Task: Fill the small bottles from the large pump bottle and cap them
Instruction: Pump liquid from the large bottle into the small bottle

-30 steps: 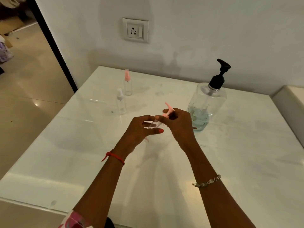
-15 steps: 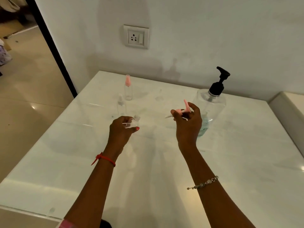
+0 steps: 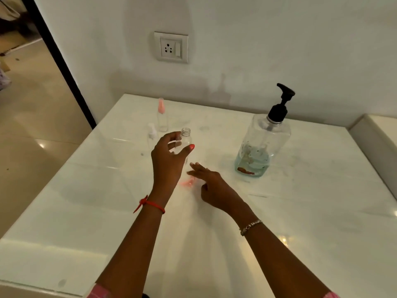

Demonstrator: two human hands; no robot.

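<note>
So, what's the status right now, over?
Left hand holds uncapped small bottle, upright. Right hand open, beside pink spray cap lying on table. Pump bottle stands apart, right; nothing between.

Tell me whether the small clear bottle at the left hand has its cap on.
No: the small clear plastic bottle shows a bare, open threaded neck.

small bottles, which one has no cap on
The bottle in the left hand: its threaded neck is bare. The pink-topped bottle and white-topped bottle beyond it are capped.
</note>
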